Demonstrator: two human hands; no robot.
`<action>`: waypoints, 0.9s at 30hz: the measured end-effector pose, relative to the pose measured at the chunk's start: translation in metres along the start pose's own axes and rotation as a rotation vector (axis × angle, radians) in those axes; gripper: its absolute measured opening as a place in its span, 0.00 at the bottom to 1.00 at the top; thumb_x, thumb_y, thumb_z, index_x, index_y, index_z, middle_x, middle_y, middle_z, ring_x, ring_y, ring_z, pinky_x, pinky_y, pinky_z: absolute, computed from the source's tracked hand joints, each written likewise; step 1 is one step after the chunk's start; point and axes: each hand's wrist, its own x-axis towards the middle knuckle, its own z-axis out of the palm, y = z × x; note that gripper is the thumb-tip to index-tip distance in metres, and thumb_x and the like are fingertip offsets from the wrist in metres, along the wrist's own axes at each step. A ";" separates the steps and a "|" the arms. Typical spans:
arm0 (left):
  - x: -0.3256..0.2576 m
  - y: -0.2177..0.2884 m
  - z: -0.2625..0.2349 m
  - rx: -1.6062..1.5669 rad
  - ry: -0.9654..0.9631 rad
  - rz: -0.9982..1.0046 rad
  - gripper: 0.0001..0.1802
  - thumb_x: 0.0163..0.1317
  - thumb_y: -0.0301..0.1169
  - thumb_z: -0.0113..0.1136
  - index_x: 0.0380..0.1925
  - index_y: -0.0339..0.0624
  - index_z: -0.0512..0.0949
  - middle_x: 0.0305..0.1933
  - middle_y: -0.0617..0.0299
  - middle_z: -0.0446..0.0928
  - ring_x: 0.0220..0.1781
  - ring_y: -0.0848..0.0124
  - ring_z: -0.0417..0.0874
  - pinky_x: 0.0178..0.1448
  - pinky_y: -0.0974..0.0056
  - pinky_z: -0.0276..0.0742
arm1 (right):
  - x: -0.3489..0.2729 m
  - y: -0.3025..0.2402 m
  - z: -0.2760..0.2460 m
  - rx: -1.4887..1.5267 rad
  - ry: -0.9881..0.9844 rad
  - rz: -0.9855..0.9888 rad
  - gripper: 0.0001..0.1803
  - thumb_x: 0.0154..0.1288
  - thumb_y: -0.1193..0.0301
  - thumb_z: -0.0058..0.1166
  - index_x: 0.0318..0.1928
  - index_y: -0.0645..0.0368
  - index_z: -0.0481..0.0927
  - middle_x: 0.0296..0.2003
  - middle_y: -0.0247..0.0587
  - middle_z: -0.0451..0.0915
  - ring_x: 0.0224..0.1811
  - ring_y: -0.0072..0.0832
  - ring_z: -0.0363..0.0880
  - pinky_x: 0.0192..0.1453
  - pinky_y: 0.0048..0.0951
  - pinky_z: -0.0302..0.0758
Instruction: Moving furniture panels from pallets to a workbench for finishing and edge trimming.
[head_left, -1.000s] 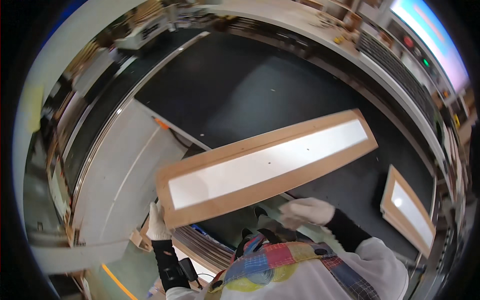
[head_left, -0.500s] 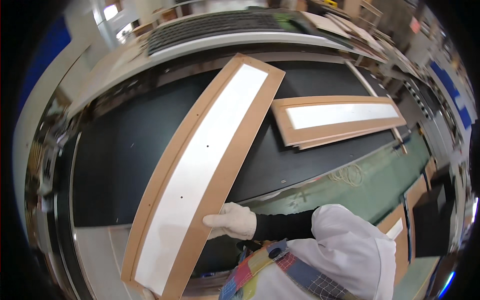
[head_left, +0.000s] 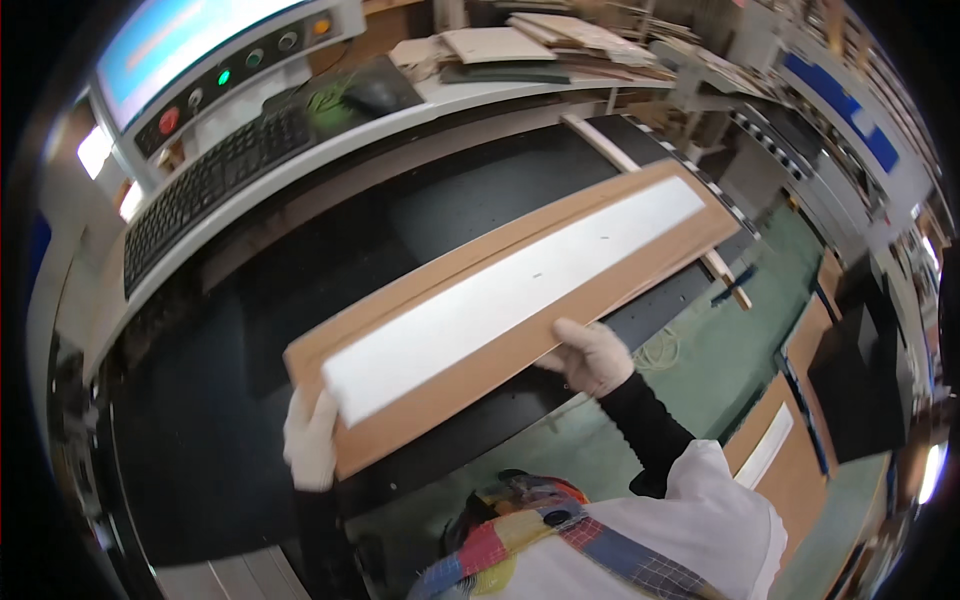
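A long brown panel with a white strip (head_left: 520, 290) down its middle is held above the black tabletop (head_left: 200, 420), slanting from lower left to upper right. My left hand (head_left: 311, 440), in a white glove, grips its near-left end. My right hand (head_left: 592, 358), also gloved, is closed on the panel's near long edge, thumb on top and fingers under it. Small dark marks show on the white strip. The other brown panels on the table are mostly hidden behind the held one.
A keyboard (head_left: 215, 175), a mouse (head_left: 372, 97) and a control box with a screen (head_left: 180, 45) stand along the far-left ledge. Boards (head_left: 540, 42) are piled at the back. A wooden strip (head_left: 600, 142) crosses the table's right end. More panels (head_left: 765, 455) lean at the lower right.
The panel has turned clockwise and shifted right, over the other panels. My left hand has come into fuller view at its end. The view has swung left, showing the screen.
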 end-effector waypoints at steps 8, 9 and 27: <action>0.034 -0.003 0.063 0.571 0.131 -0.187 0.40 0.59 0.59 0.51 0.63 0.41 0.64 0.63 0.43 0.67 0.64 0.49 0.68 0.67 0.51 0.64 | 0.024 -0.025 -0.019 -1.122 -0.487 0.447 0.35 0.72 0.45 0.37 0.24 0.66 0.74 0.15 0.47 0.78 0.15 0.34 0.78 0.22 0.27 0.75; 0.032 -0.013 0.061 0.479 0.145 -0.108 0.37 0.59 0.58 0.51 0.60 0.41 0.67 0.61 0.43 0.69 0.62 0.47 0.70 0.66 0.50 0.65 | 0.023 -0.013 -0.011 -1.114 -0.527 0.492 0.33 0.72 0.47 0.39 0.25 0.67 0.75 0.18 0.48 0.79 0.17 0.33 0.79 0.23 0.28 0.76; -0.576 -0.381 -0.095 0.372 1.702 -1.577 0.33 0.58 0.41 0.53 0.61 0.34 0.65 0.65 0.41 0.65 0.67 0.49 0.65 0.69 0.54 0.61 | -0.151 0.519 0.113 -1.656 -1.556 1.164 0.21 0.63 0.70 0.54 0.55 0.65 0.73 0.38 0.41 0.79 0.34 0.27 0.81 0.38 0.29 0.82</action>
